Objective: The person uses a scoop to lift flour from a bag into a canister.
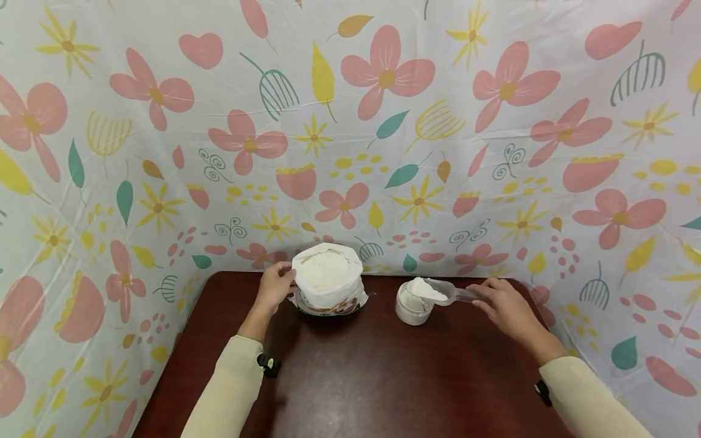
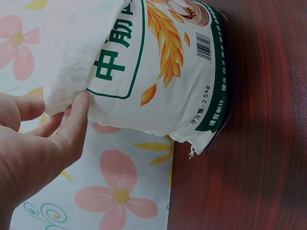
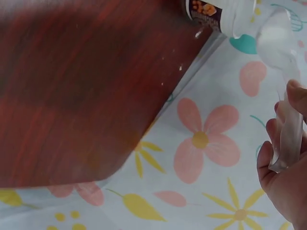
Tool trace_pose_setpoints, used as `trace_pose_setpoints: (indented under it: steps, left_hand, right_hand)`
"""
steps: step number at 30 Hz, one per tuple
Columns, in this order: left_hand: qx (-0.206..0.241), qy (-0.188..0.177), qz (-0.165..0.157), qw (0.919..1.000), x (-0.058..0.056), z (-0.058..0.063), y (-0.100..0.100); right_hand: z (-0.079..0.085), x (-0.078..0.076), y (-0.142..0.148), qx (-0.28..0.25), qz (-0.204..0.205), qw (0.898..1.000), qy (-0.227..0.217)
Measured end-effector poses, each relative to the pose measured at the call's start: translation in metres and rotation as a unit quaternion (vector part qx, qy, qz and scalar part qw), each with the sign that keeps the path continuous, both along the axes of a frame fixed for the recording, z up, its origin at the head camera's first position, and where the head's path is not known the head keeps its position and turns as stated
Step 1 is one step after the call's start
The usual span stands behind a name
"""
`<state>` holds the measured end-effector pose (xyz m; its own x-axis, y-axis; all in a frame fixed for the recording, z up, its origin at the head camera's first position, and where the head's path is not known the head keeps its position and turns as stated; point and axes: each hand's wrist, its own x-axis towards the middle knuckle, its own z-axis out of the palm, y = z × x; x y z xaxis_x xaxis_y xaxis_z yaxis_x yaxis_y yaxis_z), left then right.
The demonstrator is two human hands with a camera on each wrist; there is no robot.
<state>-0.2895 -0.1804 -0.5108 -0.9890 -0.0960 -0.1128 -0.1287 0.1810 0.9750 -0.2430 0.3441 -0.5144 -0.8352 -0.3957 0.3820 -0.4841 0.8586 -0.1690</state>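
An opened bag of flour [image 1: 327, 286] with a rolled-down white rim stands at the back of the table. My left hand [image 1: 275, 285] pinches the left side of its rim; in the left wrist view the thumb and fingers of the left hand [image 2: 45, 139] grip the folded edge of the flour bag [image 2: 158, 72]. To the right stands a round jar [image 1: 413, 306]. My right hand [image 1: 506, 309] holds a clear plastic scoop [image 1: 446, 292] by its handle, heaped with white flour [image 1: 424, 288], over the jar's mouth. The right wrist view shows the scoop [image 3: 277, 43] beside the labelled jar [image 3: 218, 14].
Everything stands on a dark red wooden table [image 1: 361, 377] with rounded back corners. A flower-patterned cloth [image 1: 339, 140] hangs close behind the table and along both sides. A few white specks [image 3: 180, 68] lie near the table edge by the jar.
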Motion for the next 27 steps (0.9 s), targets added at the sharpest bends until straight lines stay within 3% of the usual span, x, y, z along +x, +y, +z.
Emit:
trace_pose_setpoints:
  steps: [5,15,27]
  left_hand:
    - [0.000,-0.001,-0.004,1.0000,0.000,-0.001,-0.001]
    - [-0.007,0.000,-0.003,1.0000,-0.001,-0.001,-0.001]
    - [-0.011,0.000,-0.003,0.9999,-0.001,0.000,0.000]
  right_hand:
    - [0.008,-0.009,-0.001,0.045,0.017,0.999,-0.018]
    - [0.021,-0.028,-0.012,0.085,0.041,0.995,-0.039]
    - [0.030,-0.043,-0.034,0.160,0.053,0.986,-0.016]
